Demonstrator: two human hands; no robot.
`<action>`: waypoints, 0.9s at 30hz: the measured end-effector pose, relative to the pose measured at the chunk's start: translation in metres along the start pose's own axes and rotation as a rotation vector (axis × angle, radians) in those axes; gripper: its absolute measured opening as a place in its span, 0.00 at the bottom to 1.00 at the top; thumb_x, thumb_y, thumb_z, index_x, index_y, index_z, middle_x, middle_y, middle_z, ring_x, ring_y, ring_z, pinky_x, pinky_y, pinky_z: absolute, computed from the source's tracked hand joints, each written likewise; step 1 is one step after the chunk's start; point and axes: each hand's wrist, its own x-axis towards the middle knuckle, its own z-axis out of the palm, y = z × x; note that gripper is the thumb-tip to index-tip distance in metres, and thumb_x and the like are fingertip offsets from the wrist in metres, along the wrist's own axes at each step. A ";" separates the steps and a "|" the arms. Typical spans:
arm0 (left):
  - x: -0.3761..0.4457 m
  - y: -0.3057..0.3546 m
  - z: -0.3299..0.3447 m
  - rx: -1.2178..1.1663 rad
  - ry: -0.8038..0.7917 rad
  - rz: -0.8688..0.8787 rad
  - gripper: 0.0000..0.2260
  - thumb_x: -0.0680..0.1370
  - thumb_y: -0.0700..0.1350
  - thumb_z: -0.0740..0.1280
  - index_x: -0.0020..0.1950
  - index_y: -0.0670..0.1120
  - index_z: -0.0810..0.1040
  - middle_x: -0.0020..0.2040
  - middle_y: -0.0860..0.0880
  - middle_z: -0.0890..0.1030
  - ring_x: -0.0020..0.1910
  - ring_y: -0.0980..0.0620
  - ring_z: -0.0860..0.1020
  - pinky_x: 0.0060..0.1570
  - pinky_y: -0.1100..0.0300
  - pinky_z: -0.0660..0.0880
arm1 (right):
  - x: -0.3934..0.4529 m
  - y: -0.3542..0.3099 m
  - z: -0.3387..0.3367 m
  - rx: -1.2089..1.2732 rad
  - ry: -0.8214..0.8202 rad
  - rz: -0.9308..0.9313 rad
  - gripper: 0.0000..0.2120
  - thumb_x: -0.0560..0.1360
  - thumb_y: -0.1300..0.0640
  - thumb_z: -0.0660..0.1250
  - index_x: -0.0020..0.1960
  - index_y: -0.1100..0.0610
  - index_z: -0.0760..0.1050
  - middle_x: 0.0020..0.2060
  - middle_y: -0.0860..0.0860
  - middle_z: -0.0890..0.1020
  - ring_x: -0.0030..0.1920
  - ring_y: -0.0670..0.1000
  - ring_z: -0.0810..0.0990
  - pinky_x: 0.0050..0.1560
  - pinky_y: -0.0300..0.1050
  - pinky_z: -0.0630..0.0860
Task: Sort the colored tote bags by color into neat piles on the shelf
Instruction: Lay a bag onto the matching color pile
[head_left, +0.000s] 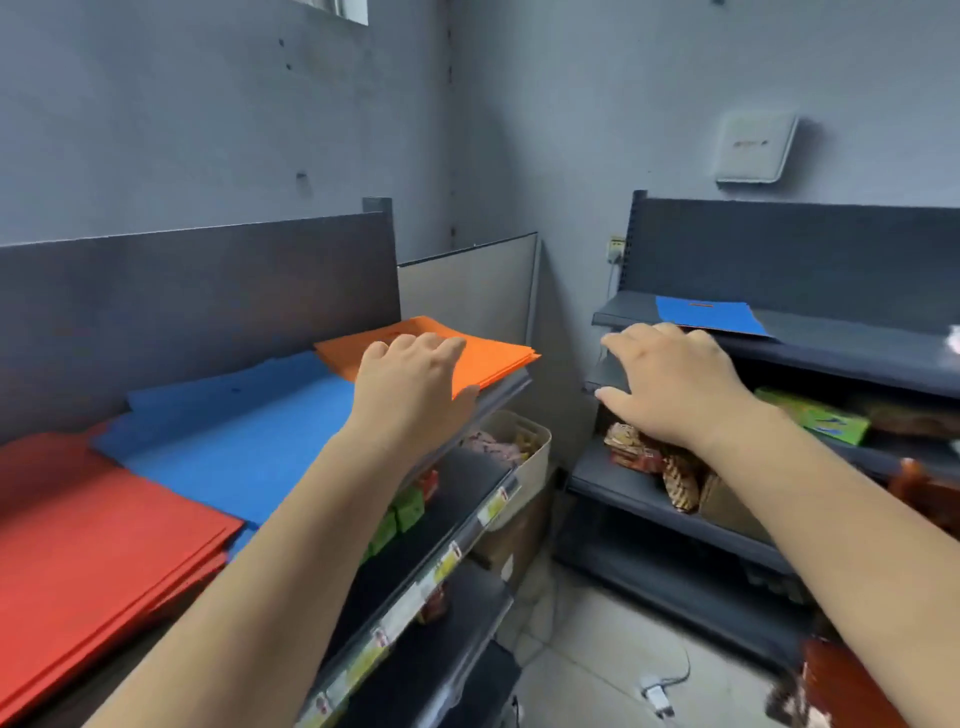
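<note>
On the left shelf's top lie three flat piles of tote bags: a red pile nearest me, a blue pile in the middle, and an orange pile at the far end. My left hand rests palm down on the near edge of the orange pile, fingers spread, holding nothing. One single blue bag lies on the top of the right shelf. My right hand hovers open just in front of that bag, fingers apart, at the shelf's left end.
Lower levels of both shelves hold snack packets and green boxes. A beige bin stands in the corner gap between the shelves. A white charger with a cable lies on the tiled floor. Red items sit at the lower right edge.
</note>
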 end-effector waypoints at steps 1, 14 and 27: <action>0.018 0.009 0.011 -0.017 -0.002 0.025 0.23 0.78 0.58 0.60 0.70 0.51 0.67 0.67 0.50 0.73 0.65 0.47 0.70 0.60 0.53 0.65 | 0.008 0.010 0.009 -0.014 -0.021 0.026 0.25 0.77 0.40 0.57 0.69 0.53 0.65 0.65 0.51 0.71 0.66 0.55 0.69 0.61 0.51 0.67; 0.238 0.122 0.139 -0.107 -0.042 0.291 0.22 0.79 0.58 0.58 0.71 0.51 0.65 0.68 0.51 0.72 0.67 0.47 0.69 0.63 0.52 0.64 | 0.120 0.165 0.123 -0.076 -0.120 0.290 0.24 0.77 0.41 0.58 0.68 0.53 0.65 0.64 0.51 0.71 0.65 0.55 0.69 0.58 0.50 0.67; 0.408 0.254 0.250 -0.112 -0.090 0.290 0.22 0.79 0.58 0.58 0.71 0.51 0.66 0.68 0.51 0.72 0.66 0.47 0.70 0.63 0.52 0.65 | 0.217 0.366 0.238 -0.064 -0.141 0.349 0.23 0.78 0.41 0.58 0.67 0.54 0.67 0.64 0.52 0.72 0.65 0.56 0.68 0.59 0.51 0.65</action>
